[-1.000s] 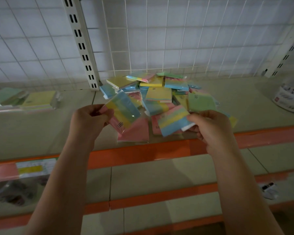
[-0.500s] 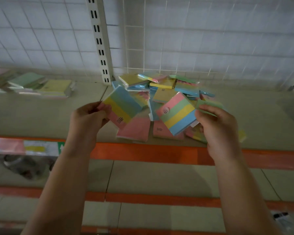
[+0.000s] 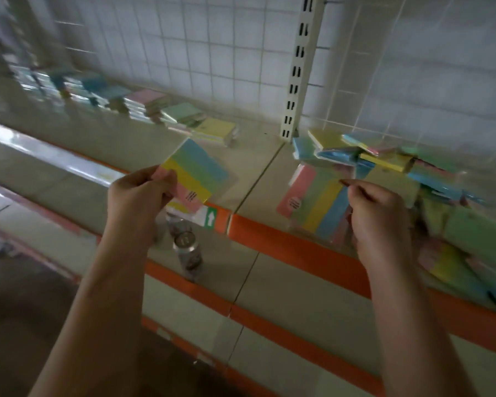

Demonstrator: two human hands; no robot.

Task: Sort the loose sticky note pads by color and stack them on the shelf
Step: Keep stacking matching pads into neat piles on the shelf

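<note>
You were partway through the sort. Along the back of the shelf [image 3: 69, 156], to your left, a row of sorted stacks [image 3: 143, 106] already stood side by side; the nearer ones read as yellow, green and pink, while the farther ones were too blurred to name by colour. To your right, past the slotted upright [image 3: 298, 67], the loose pile [image 3: 390, 164] of pads lay unsorted, with pads overlapping at all angles and some reaching the orange shelf edge [image 3: 298, 247]. Judged from its spread, the pile held the larger share of the work. Your left hand [image 3: 139, 196] pinched a striped multicolour pad [image 3: 196, 174] by its pink corner, raised above the shelf front between the sorted row and the pile. Your right hand [image 3: 380, 216] had its fingers curled around a second striped pad [image 3: 317, 206], held upright just in front of the pile. Neither pad had been placed. No stack of striped pads could be made out in the row, so their destination was unclear. On the lower shelf stood a can [image 3: 188, 250], not part of the task.
</note>
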